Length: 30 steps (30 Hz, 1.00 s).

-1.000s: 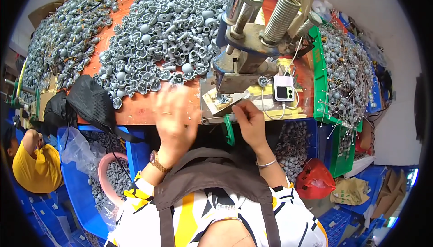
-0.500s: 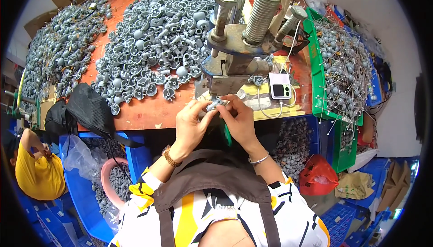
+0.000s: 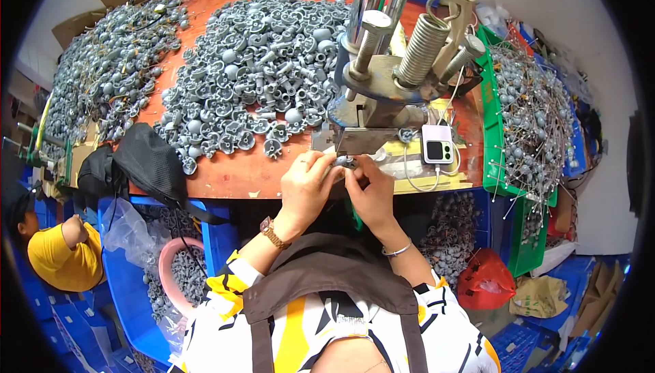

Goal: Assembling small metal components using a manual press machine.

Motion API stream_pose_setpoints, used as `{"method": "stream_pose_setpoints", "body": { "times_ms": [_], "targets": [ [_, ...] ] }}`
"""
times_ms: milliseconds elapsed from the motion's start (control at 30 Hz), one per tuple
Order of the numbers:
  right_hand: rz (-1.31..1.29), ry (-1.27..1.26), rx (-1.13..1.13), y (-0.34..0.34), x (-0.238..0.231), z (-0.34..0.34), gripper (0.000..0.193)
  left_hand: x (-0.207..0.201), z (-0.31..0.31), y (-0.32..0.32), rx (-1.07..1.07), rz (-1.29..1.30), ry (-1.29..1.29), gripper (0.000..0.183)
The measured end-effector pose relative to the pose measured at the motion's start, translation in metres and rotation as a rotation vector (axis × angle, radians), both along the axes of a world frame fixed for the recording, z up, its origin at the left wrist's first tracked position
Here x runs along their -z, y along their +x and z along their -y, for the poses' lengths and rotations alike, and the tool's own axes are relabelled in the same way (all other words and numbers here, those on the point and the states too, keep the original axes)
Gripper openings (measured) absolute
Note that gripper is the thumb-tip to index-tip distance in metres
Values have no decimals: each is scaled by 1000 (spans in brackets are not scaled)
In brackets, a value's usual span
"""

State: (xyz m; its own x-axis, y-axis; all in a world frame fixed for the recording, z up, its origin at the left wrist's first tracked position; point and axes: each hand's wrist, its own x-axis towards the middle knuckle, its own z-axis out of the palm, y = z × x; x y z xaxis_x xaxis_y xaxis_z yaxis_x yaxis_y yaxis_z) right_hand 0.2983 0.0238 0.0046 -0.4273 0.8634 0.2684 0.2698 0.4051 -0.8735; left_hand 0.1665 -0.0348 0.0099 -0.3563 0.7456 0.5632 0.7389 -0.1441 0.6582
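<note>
A small grey plastic part (image 3: pixel 346 161) is pinched between the fingertips of both hands, just below the metal block of a hand press (image 3: pixel 372 140). My left hand (image 3: pixel 307 187) closes on it from the left, thumb and forefinger together. From the other side my right hand (image 3: pixel 372 192) grips it, with its fingers curled. The fingers cover most of the part, so its exact shape is hard to make out. Above it the press carries a coil spring (image 3: pixel 424 51) and big bolts (image 3: pixel 372 39). I cannot tell whether the part touches the press.
A heap of grey plastic parts (image 3: pixel 252 76) covers the orange table (image 3: pixel 225 181). More wired pieces (image 3: pixel 102 66) lie left, and a green crate (image 3: pixel 492 121) of them stands right. A white phone (image 3: pixel 437 144) with a cable lies nearby. Someone in yellow (image 3: pixel 65 254) sits at left.
The whole view has shifted, so the table and press appear further right and lower. Both hands still hold the grey part, which has turned between the fingers and shows less.
</note>
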Motion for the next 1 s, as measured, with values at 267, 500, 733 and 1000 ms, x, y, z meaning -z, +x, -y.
{"method": "stream_pose_setpoints", "body": {
  "times_ms": [267,500,733,1000],
  "targets": [
    [70,121,-5,3,4,-8,20,-9,-6,-1,48,231,-175,22],
    [125,182,8,-1,1,-5,24,-10,-4,-1,27,164,-137,23],
    [151,256,-11,13,13,-6,33,-4,0,11,-37,141,-111,14],
    [-190,-224,-252,61,-5,-99,12,-10,6,10,-58,108,-212,7]
  ]
}}
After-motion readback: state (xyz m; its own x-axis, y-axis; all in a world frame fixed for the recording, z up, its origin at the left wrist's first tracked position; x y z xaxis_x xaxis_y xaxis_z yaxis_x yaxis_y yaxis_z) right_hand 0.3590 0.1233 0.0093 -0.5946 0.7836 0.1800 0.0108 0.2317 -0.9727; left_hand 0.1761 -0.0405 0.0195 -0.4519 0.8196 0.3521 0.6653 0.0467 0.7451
